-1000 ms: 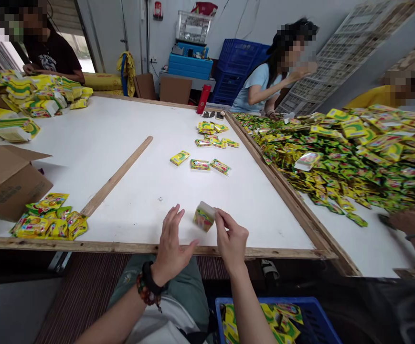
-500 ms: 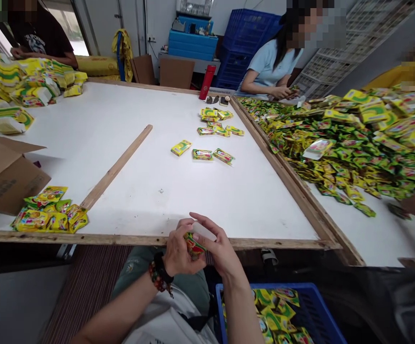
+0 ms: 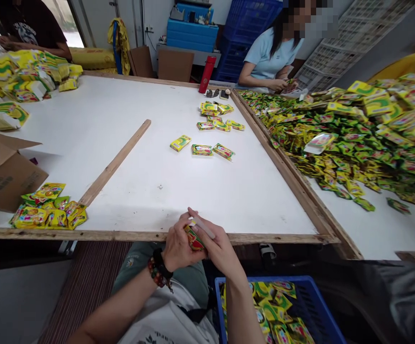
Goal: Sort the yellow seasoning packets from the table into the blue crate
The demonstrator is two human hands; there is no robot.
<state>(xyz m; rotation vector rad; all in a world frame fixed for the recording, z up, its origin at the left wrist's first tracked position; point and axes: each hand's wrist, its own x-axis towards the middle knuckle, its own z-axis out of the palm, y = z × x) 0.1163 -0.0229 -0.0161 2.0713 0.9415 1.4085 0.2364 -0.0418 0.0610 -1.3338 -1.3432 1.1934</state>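
Close to the table's near edge, my left hand (image 3: 178,244) is closed around a small green, yellow and red packet (image 3: 194,238). My right hand (image 3: 218,242) grips the same packet from the other side, thumb across its top. A pale flap or strip shows by the right thumb; I cannot tell whether it belongs to the packet. Much of the packet is hidden by my fingers. Farther out on the white table (image 3: 146,172) lie similar small boxes, including a yellow one (image 3: 180,143) and one with a clear front (image 3: 202,150).
Yellow sachets (image 3: 49,210) lie beside a cardboard box (image 3: 10,174) at left, near a wooden strip (image 3: 116,162). A wooden rail (image 3: 275,167) borders the heaped packets (image 3: 346,143) at right. A blue crate (image 3: 322,306) holds packets below. Co-workers sit around, and a red flask (image 3: 207,75) stands far back.
My right fingers have come down closer around the packet, and both hands are pressed nearer together. The view has tilted slightly downward. At the right edge, another person's hand has left the view.
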